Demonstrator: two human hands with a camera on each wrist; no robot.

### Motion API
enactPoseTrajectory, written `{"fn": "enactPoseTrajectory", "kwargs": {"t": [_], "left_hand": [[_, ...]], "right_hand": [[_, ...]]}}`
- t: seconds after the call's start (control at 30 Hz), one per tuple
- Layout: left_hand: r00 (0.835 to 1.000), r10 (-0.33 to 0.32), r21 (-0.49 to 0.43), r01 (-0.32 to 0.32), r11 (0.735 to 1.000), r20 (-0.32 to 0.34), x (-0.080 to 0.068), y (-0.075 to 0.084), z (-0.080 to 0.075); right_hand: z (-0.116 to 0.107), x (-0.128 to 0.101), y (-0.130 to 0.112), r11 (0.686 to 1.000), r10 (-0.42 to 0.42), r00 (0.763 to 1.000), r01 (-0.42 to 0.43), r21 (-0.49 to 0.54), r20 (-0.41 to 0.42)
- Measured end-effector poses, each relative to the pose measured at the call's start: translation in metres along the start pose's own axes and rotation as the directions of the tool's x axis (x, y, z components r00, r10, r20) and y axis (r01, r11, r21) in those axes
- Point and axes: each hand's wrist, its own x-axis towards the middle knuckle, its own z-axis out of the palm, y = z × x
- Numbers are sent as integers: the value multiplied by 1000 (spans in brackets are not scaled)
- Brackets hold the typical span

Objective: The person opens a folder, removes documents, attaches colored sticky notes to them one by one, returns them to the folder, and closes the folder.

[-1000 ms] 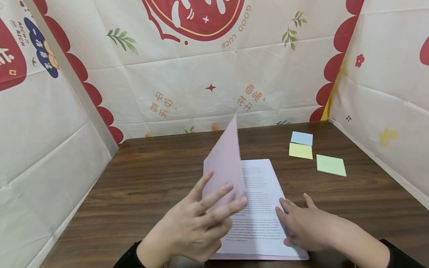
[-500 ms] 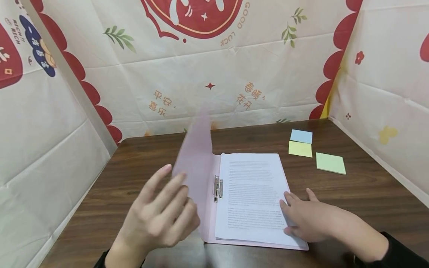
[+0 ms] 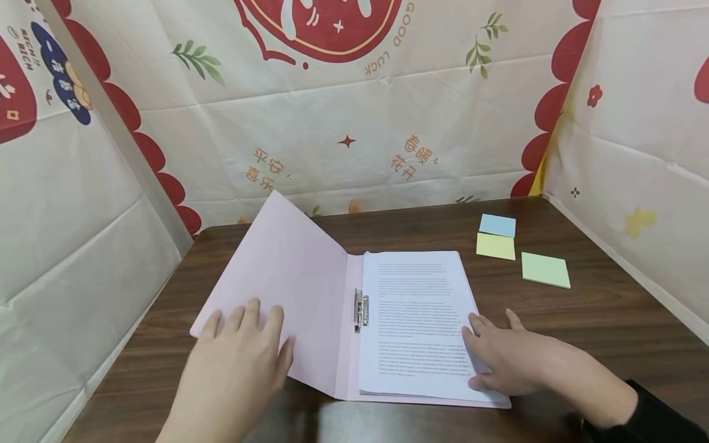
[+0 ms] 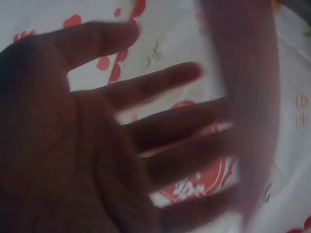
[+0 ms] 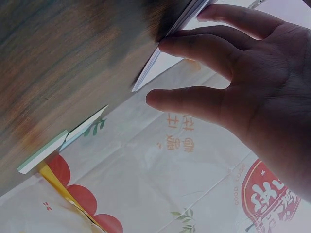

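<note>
A pale pink folder (image 3: 301,295) lies spread on the wooden table, its left cover tilted up at the far corner. Printed sheets (image 3: 415,320) rest on its right side, next to a metal clip (image 3: 360,311) along the spine. My left hand (image 3: 235,357) is on the lower part of the left cover, fingers spread; the left wrist view shows the fingers (image 4: 141,92) straight, some meeting the cover's blurred edge. My right hand (image 3: 509,357) rests its fingertips on the right edge of the sheets. In the right wrist view, the fingers (image 5: 204,51) touch the stack's edge.
Blue (image 3: 497,225), yellow (image 3: 495,246) and green sticky note pads (image 3: 545,269) lie at the back right of the table (image 3: 166,326). A printed white cloth (image 3: 310,123) stands behind, with more cloth on both sides.
The folder's front cover has swung over to the left, uncovering the clip and the sheets. My left hand moved left and down with it. My right hand stayed nearly in place.
</note>
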Motion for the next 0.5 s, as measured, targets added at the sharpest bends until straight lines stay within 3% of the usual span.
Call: {"fn": "enactPoseTrajectory", "kwargs": {"t": [0.03,0.07,0.13,0.23,0.3,0.37,0.43,0.5], "left_hand": [[993,-31,-8,32,999,112,-3,2,4],[973,-57,-27,64,998,222,-4,6,10],[901,-95,-74,139,988,423,-5,14,20],[787,-71,-177,224,959,612,0,28,38],[722,-9,-255,256,932,692,4,38,48],[673,72,-321,254,913,736,9,47,55],[637,161,-370,209,905,754,13,56,61],[618,232,-392,134,910,751,17,64,65]], "right_hand": [[-1,0,0,1000,3,1000,-3,-2,-2],[-1,0,0,1000,7,1000,-7,2,-1],[-3,1,1,1000,13,1000,-13,10,2],[-5,3,1,999,24,1000,-25,27,14],[-4,4,0,999,31,999,-32,42,25],[-3,4,0,998,38,999,-39,47,28],[-2,4,1,998,39,999,-40,51,21],[-1,4,1,998,33,999,-33,52,9]]}}
